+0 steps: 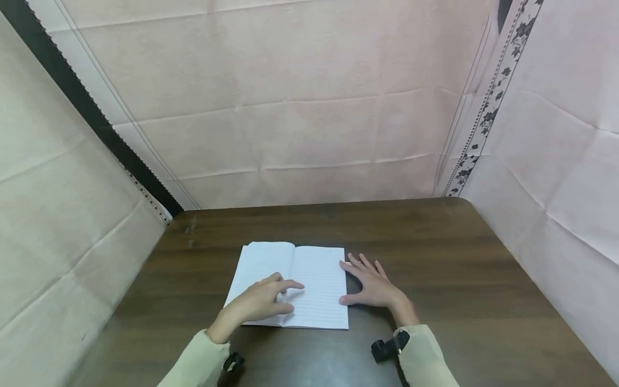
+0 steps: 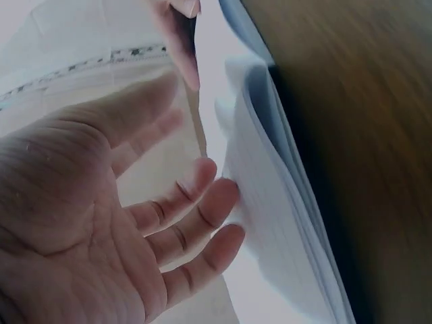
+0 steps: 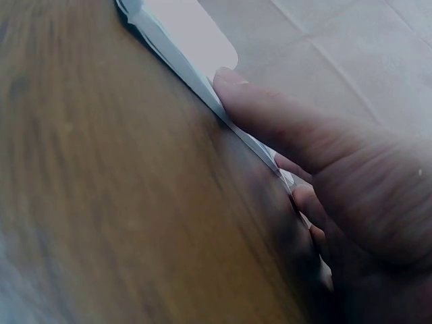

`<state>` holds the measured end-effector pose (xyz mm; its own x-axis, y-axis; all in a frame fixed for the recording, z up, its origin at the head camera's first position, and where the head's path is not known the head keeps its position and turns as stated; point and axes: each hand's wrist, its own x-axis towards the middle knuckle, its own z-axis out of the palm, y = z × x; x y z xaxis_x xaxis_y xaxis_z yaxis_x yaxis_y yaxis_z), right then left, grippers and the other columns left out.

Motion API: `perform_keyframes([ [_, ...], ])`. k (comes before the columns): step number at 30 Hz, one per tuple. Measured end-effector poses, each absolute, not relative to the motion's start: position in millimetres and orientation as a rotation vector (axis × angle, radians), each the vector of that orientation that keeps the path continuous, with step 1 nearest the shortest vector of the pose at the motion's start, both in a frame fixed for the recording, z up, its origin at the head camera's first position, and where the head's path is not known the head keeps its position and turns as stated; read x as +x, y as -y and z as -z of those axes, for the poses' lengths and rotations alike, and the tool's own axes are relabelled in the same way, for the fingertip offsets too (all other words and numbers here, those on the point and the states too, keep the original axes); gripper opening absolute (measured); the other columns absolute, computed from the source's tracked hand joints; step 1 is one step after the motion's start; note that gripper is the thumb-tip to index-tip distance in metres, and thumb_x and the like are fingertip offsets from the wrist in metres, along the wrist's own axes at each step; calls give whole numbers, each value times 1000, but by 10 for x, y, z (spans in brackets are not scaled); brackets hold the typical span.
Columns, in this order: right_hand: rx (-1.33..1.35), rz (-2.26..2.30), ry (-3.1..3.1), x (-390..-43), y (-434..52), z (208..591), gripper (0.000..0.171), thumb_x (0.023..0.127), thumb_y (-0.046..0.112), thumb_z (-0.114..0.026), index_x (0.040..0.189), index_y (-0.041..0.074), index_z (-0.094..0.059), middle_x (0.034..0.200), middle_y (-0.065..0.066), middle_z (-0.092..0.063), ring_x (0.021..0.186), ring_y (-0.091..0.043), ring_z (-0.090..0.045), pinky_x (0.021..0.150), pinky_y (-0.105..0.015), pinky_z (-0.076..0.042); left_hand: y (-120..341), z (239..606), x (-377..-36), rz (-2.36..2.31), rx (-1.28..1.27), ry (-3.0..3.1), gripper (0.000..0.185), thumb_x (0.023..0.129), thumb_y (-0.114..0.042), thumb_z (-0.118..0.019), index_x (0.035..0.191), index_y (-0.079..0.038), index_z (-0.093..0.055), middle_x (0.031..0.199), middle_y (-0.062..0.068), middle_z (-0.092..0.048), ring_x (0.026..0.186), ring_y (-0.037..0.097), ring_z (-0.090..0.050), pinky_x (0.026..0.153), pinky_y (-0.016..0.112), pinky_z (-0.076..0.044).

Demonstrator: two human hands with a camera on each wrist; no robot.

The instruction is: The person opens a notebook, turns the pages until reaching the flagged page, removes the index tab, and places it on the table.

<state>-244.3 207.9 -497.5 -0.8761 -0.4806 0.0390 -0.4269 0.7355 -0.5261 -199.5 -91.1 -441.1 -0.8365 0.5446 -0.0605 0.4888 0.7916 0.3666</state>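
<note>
An open lined notebook (image 1: 316, 274) lies flat on a dark wooden table (image 1: 459, 258). My left hand (image 1: 278, 295) rests on its left page, the index finger reaching across the fold onto the right page. In the left wrist view the left hand (image 2: 128, 229) shows an open palm with its fingertips against the edges of the pages (image 2: 270, 202). My right hand (image 1: 369, 284) lies flat on the table with fingers spread, right beside the notebook's right edge. In the right wrist view the thumb of the right hand (image 3: 337, 162) touches that edge of the notebook (image 3: 182, 34).
Pale pink cloth walls (image 1: 309, 107) close in the table at the back and on both sides. A black wrist camera (image 1: 387, 348) sits on the right sleeve and another (image 1: 234, 361) on the left. Bare wood (image 1: 483, 301) stretches to the right of the notebook.
</note>
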Motion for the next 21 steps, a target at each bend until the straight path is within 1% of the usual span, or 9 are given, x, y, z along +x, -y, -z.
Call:
perform_keyframes([
  [3,-734,814,-2831,-2445,-2087,4984,88,66,65,-61,139,29,-28,148,-3,-16,135,-29,-4,101,-57,2,775,4427,-2024,-455,881,-2802,52,77,-42,-64,126,-35,-47,92,-2,-50,67,6,-43,56,23,-36],
  [7,-731,802,-2840,-2451,-2101,5000,88,65,67,-59,139,31,-26,148,-1,-15,136,-28,-3,102,-55,2,598,4451,-2042,-347,950,-2792,60,74,-50,-64,129,-39,-42,95,-2,-48,70,7,-44,56,22,-37],
  [9,-735,800,-2846,-2454,-2111,5005,89,65,68,-59,139,31,-26,148,-1,-14,136,-28,-3,102,-55,2,515,4475,-2049,-311,975,-2783,64,72,-54,-63,130,-41,-39,98,-1,-47,75,8,-44,59,23,-39],
  [12,-737,794,-2843,-2463,-2118,5018,90,64,68,-59,140,31,-26,148,-2,-14,136,-28,-2,102,-56,3,413,4503,-2039,-263,1005,-2769,71,69,-59,-63,132,-40,-36,104,0,-46,84,11,-44,68,28,-41],
  [13,-735,788,-2839,-2465,-2119,5018,91,63,68,-60,140,31,-26,148,-2,-14,136,-28,-2,102,-56,3,387,4514,-2033,-247,1006,-2765,73,67,-61,-63,132,-40,-36,106,0,-46,87,12,-43,70,31,-41],
  [16,-740,758,-2833,-2470,-2113,5021,94,61,70,-61,140,32,-25,148,-2,-13,136,-27,-1,102,-56,3,325,4537,-2011,-188,1007,-2759,76,64,-63,-64,131,-39,-37,108,1,-44,91,15,-41,73,38,-41],
  [21,-748,727,-2833,-2461,-2098,4994,97,60,71,-60,140,31,-24,148,-2,-14,136,-29,-1,101,-57,3,265,4568,-2002,-102,957,-2784,75,61,-64,-66,127,-41,-41,107,0,-43,91,17,-39,72,43,-41],
])
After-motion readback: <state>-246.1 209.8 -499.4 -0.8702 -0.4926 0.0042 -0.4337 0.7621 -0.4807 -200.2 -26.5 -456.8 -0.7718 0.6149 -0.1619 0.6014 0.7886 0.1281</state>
